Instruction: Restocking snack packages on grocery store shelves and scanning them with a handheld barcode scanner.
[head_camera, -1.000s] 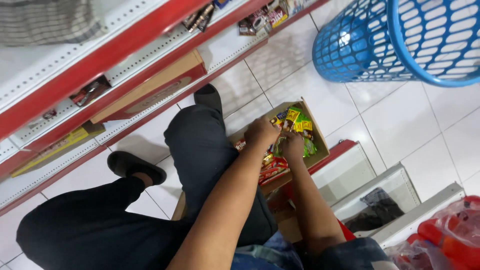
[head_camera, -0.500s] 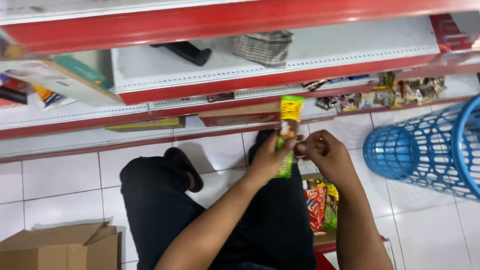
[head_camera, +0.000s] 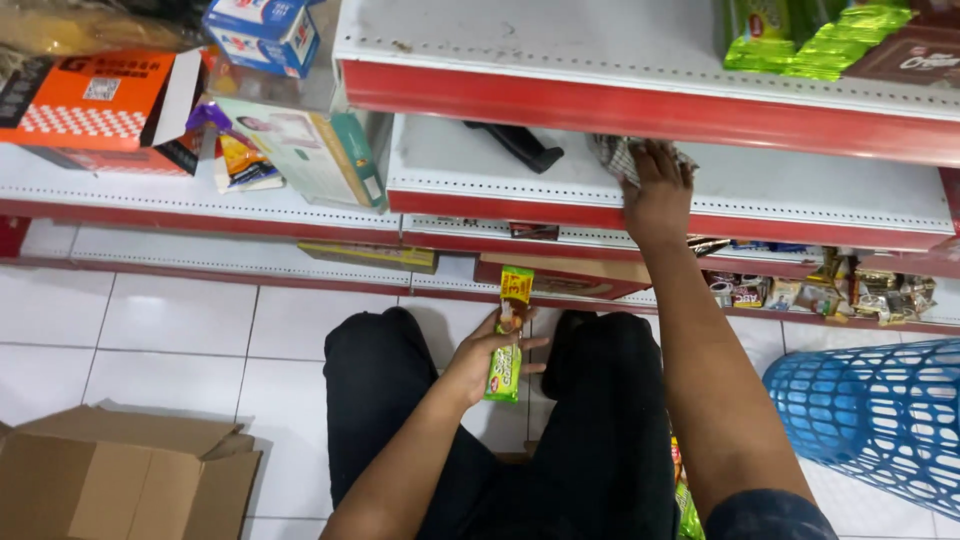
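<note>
Left hand (head_camera: 478, 362), centre of frame just below mid-height, fingers closed round a long green-and-yellow snack packet (head_camera: 508, 335), held upright above the knees in black trousers (head_camera: 400, 420). Right hand (head_camera: 657, 190), upper right of centre, reaches onto the white middle shelf (head_camera: 800, 190) w/ red front edge; palm down, fingers spread over a grey checked cloth (head_camera: 612, 152), touching it – can't tell if gripping. Black object (head_camera: 518, 145) lies on same shelf, just left of cloth. Blue plastic basket (head_camera: 880, 420) at lower right. Cardboard box (head_camera: 120, 470) at lower left on white tiled floor (head_camera: 180, 320). Green packets (head_camera: 800, 35) on top shelf, upper right; orange box (head_camera: 90, 95) upper left.
</note>
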